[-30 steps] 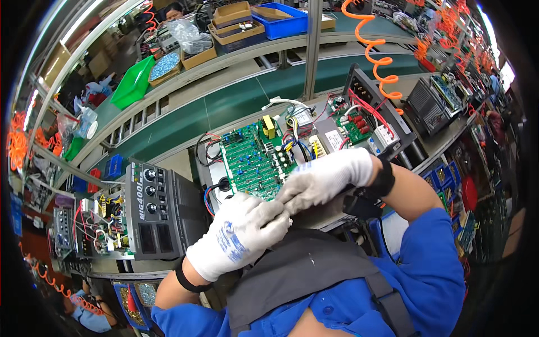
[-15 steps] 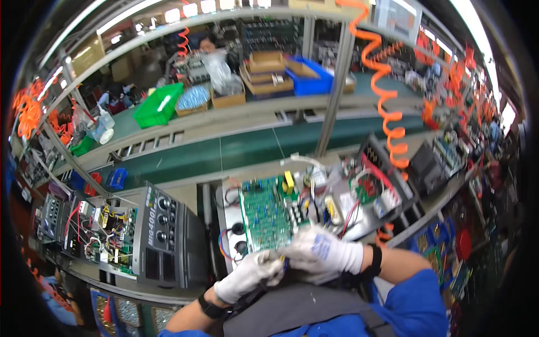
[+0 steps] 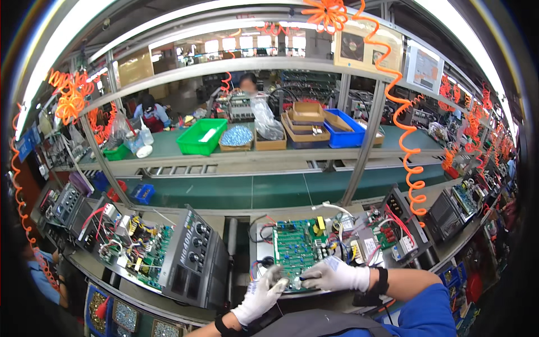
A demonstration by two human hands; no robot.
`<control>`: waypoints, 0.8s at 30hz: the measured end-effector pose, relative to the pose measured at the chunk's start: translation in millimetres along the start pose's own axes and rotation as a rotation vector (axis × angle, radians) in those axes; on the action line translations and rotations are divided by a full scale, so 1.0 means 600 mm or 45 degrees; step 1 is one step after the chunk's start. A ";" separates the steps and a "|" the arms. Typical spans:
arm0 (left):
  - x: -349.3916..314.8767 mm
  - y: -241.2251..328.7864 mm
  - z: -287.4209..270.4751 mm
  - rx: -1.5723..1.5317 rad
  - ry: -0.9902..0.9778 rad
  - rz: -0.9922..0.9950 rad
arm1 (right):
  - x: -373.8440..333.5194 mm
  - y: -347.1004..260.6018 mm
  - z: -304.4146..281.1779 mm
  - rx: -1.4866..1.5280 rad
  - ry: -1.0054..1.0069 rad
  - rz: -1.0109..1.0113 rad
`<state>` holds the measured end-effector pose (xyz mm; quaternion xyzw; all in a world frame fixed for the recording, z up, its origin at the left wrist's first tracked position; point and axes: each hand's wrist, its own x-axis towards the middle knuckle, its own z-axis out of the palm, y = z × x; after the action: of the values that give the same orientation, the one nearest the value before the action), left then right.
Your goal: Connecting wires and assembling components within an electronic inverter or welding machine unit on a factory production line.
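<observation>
My left hand, in a white knit glove, and my right hand, gloved the same, meet at the near edge of the green printed circuit board lying in the open grey metal chassis on the table. Both grips are pinched narrow over a small dark part; whether they actually hold it I cannot tell. A black front panel with knobs stands just left.
</observation>
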<state>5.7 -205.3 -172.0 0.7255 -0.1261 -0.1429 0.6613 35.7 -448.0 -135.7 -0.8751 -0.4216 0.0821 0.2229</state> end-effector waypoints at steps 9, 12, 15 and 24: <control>0.036 -0.007 -0.008 -0.292 -0.641 -0.478 | -0.016 -0.033 0.017 -0.348 0.428 -0.133; 0.026 0.002 0.010 -0.353 -0.488 -0.376 | -0.025 -0.036 0.006 -0.026 0.072 0.162; 0.015 0.016 0.026 0.325 -0.314 0.098 | -0.025 -0.030 -0.008 0.307 -0.276 0.416; 0.015 0.049 0.047 0.786 -0.251 0.789 | -0.072 -0.041 -0.042 0.443 -0.145 0.696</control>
<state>3.8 -237.5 -145.6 0.7997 -0.4367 0.0378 0.4103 -0.5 -475.8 -103.9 -0.8986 -0.1625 0.2584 0.3151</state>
